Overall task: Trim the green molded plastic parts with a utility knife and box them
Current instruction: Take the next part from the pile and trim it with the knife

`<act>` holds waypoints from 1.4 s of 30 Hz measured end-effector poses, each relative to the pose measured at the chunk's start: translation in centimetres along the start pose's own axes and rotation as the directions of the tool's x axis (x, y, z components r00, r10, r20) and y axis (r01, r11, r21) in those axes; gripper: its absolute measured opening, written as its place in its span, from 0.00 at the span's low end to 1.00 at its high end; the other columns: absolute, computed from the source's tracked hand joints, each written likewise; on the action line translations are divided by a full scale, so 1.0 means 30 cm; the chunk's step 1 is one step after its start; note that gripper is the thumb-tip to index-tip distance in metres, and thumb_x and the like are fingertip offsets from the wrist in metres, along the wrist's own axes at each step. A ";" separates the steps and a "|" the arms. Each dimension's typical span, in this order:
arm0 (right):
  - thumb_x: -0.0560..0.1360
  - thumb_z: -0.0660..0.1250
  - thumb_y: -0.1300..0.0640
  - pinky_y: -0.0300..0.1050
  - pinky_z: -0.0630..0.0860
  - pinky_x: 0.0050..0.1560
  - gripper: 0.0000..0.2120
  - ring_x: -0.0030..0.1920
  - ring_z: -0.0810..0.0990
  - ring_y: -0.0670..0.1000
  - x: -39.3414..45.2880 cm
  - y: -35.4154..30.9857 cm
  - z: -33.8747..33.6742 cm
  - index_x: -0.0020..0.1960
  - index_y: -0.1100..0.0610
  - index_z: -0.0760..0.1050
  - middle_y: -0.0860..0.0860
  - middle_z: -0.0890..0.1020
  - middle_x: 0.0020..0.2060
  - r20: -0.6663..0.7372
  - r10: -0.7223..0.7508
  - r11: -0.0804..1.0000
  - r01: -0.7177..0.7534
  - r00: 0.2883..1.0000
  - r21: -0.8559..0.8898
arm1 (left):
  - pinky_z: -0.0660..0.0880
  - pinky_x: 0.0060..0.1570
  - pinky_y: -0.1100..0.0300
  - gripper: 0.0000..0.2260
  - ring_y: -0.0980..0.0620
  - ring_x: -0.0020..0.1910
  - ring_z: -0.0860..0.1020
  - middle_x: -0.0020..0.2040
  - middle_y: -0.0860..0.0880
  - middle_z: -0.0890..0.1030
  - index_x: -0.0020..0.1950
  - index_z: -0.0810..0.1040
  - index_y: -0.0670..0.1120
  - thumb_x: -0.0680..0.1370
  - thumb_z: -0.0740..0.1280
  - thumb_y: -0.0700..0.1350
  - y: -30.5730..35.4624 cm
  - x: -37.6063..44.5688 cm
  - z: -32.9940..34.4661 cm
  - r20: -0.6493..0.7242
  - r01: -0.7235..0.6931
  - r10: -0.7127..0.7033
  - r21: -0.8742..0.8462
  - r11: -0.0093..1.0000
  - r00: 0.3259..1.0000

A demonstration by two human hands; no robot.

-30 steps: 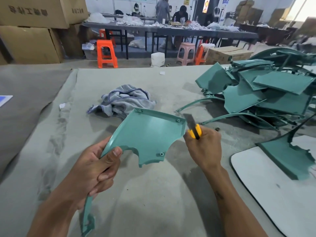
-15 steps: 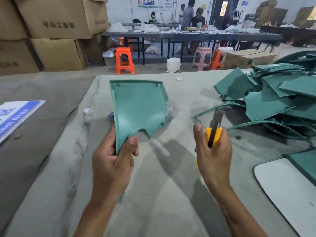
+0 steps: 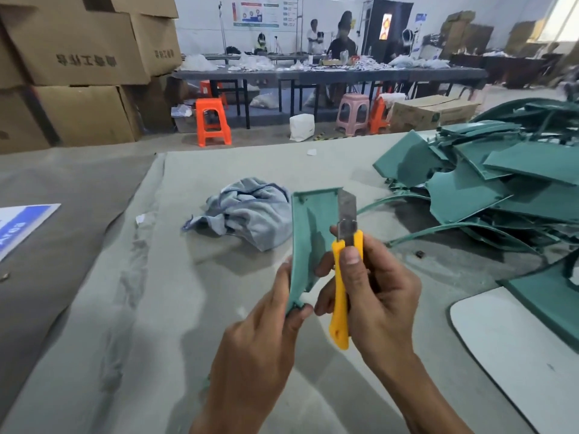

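Centre frame, left hand (image 3: 260,333) pinches the lower end of a green plastic part (image 3: 308,233), held upright, edge-on, matte with a raised rim. Right hand (image 3: 379,296) grips a yellow knife (image 3: 343,277), steel blade against the part's right edge. Green pile (image 3: 501,189) right, cut off by the frame.

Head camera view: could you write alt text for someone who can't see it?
A person's left hand holds a green plastic part upright while the right hand sets a yellow utility knife against its edge. A grey rag and heaped green parts lie behind.
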State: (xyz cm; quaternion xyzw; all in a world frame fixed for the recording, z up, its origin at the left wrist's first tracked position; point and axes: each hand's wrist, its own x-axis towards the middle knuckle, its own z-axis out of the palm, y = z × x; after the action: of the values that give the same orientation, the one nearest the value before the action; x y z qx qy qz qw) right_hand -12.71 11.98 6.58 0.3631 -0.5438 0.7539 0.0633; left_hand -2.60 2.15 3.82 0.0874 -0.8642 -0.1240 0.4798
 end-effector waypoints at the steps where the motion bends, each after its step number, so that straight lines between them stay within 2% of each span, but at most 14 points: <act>1: 0.83 0.65 0.48 0.43 0.77 0.25 0.09 0.22 0.80 0.58 0.004 -0.002 -0.011 0.56 0.50 0.82 0.55 0.82 0.38 0.034 -0.014 1.000 0.014 0.999 -0.002 | 0.78 0.29 0.57 0.22 0.51 0.36 0.83 0.51 0.44 0.87 0.73 0.67 0.45 0.87 0.51 0.57 -0.001 -0.004 0.007 -0.002 -0.024 0.024 -0.001 1.000 1.000; 6: 0.84 0.63 0.51 0.54 0.76 0.21 0.11 0.23 0.79 0.59 0.008 0.000 -0.031 0.62 0.48 0.82 0.60 0.79 0.35 0.087 -0.086 0.996 0.089 0.992 -0.026 | 0.79 0.26 0.53 0.19 0.47 0.36 0.84 0.51 0.44 0.85 0.78 0.61 0.52 0.87 0.54 0.55 -0.015 -0.034 0.029 0.045 -0.098 0.101 -0.062 0.993 0.994; 10: 0.83 0.66 0.54 0.51 0.76 0.22 0.13 0.22 0.78 0.58 0.030 0.021 -0.057 0.64 0.48 0.84 0.52 0.79 0.32 0.114 -0.010 1.000 0.012 0.993 -0.016 | 0.79 0.29 0.54 0.20 0.51 0.37 0.83 0.50 0.47 0.85 0.78 0.61 0.54 0.87 0.55 0.56 -0.020 -0.038 0.043 0.044 -0.058 0.060 -0.050 0.997 0.997; 16: 0.84 0.66 0.55 0.52 0.77 0.28 0.12 0.22 0.76 0.60 0.090 0.111 -0.152 0.60 0.59 0.85 0.59 0.77 0.32 -0.185 0.229 0.962 -0.251 0.956 -0.111 | 0.79 0.31 0.53 0.24 0.47 0.37 0.83 0.52 0.50 0.78 0.82 0.59 0.56 0.86 0.59 0.54 -0.045 -0.059 0.045 -0.020 -0.118 0.117 -0.050 0.992 0.993; 19: 0.84 0.66 0.57 0.49 0.77 0.26 0.15 0.23 0.76 0.59 0.080 0.093 -0.181 0.66 0.63 0.81 0.57 0.77 0.31 -0.188 0.072 0.996 -0.079 0.980 -0.033 | 0.77 0.33 0.56 0.23 0.48 0.36 0.82 0.51 0.50 0.78 0.81 0.60 0.57 0.86 0.59 0.54 -0.044 -0.061 0.045 -0.018 -0.108 0.107 -0.064 0.992 0.994; 22: 0.82 0.66 0.58 0.43 0.76 0.28 0.13 0.23 0.78 0.59 0.075 0.062 -0.193 0.61 0.65 0.82 0.57 0.78 0.29 0.038 -0.119 0.993 0.120 0.992 -0.013 | 0.78 0.29 0.54 0.21 0.49 0.32 0.80 0.45 0.48 0.80 0.79 0.63 0.55 0.86 0.59 0.54 -0.035 -0.055 0.044 0.012 -0.126 0.127 -0.075 0.989 0.992; 26: 0.82 0.66 0.60 0.43 0.77 0.43 0.13 0.22 0.77 0.59 0.075 0.077 -0.184 0.54 0.70 0.82 0.58 0.77 0.25 0.102 -0.119 0.985 0.131 0.988 -0.112 | 0.77 0.27 0.54 0.24 0.50 0.32 0.81 0.47 0.49 0.80 0.81 0.61 0.55 0.85 0.61 0.54 -0.042 -0.065 0.037 0.035 -0.179 0.185 -0.116 0.977 0.982; 28: 0.83 0.68 0.59 0.44 0.77 0.33 0.14 0.22 0.75 0.61 0.077 0.123 -0.196 0.58 0.72 0.82 0.61 0.76 0.25 -0.046 0.011 0.990 -0.018 0.999 -0.143 | 0.75 0.29 0.56 0.26 0.51 0.32 0.78 0.47 0.51 0.78 0.82 0.60 0.54 0.85 0.63 0.53 -0.050 -0.070 0.026 0.022 -0.214 0.222 -0.175 0.961 0.975; 30: 0.84 0.68 0.57 0.47 0.76 0.28 0.14 0.23 0.75 0.59 0.093 0.187 -0.219 0.61 0.67 0.83 0.61 0.75 0.28 -0.239 0.255 0.932 -0.304 0.937 -0.196 | 0.74 0.30 0.57 0.26 0.52 0.32 0.76 0.45 0.53 0.77 0.82 0.61 0.55 0.84 0.64 0.52 -0.054 -0.073 0.016 -0.012 -0.249 0.252 -0.201 0.948 0.968; 32: 0.85 0.66 0.55 0.49 0.77 0.30 0.13 0.24 0.77 0.57 0.100 0.241 -0.240 0.56 0.63 0.84 0.60 0.76 0.32 -0.350 0.441 0.813 -0.533 0.826 -0.235 | 0.76 0.33 0.60 0.26 0.53 0.37 0.79 0.49 0.52 0.79 0.81 0.61 0.55 0.84 0.63 0.52 -0.050 -0.069 0.018 -0.057 -0.255 0.249 -0.180 0.950 0.967; 34: 0.85 0.65 0.53 0.49 0.77 0.30 0.17 0.22 0.76 0.54 0.103 0.254 -0.243 0.46 0.65 0.80 0.61 0.76 0.33 -0.400 0.490 0.795 -0.586 0.774 -0.159 | 0.73 0.42 0.64 0.22 0.55 0.47 0.78 0.53 0.50 0.83 0.78 0.65 0.53 0.85 0.61 0.54 -0.048 -0.057 0.025 -0.123 -0.228 0.215 -0.108 0.968 0.969; 37: 0.81 0.69 0.46 0.46 0.73 0.26 0.17 0.23 0.74 0.55 0.100 0.196 -0.224 0.48 0.59 0.84 0.59 0.78 0.34 -0.200 0.543 0.838 -0.510 0.816 0.194 | 0.72 0.45 0.69 0.21 0.55 0.46 0.78 0.46 0.44 0.87 0.72 0.72 0.45 0.85 0.58 0.57 -0.042 -0.039 0.006 -0.183 -0.072 0.056 -0.078 0.994 0.981; 39: 0.76 0.72 0.38 0.42 0.70 0.24 0.24 0.22 0.73 0.54 0.083 0.160 -0.196 0.56 0.60 0.83 0.60 0.81 0.40 0.123 0.523 0.787 -0.533 0.843 0.310 | 0.73 0.37 0.73 0.18 0.61 0.35 0.78 0.37 0.56 0.83 0.66 0.77 0.50 0.83 0.61 0.60 -0.024 -0.027 -0.020 -0.209 0.117 -0.175 -0.263 0.958 0.962; 42: 0.74 0.76 0.41 0.39 0.69 0.23 0.27 0.20 0.71 0.53 0.047 0.137 -0.123 0.59 0.63 0.78 0.63 0.80 0.42 0.413 0.444 0.744 -0.584 0.796 0.325 | 0.68 0.20 0.64 0.08 0.53 0.19 0.69 0.28 0.52 0.75 0.48 0.77 0.55 0.81 0.66 0.58 -0.009 0.019 -0.056 -0.141 0.304 -0.594 -0.752 0.585 0.792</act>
State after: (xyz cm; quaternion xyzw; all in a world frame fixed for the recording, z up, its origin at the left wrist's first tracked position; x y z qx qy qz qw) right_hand -17.52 13.11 3.74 0.3146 -0.4430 0.7768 -0.3183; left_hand -1.48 1.51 5.05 0.1429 -0.5895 -0.5392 0.5843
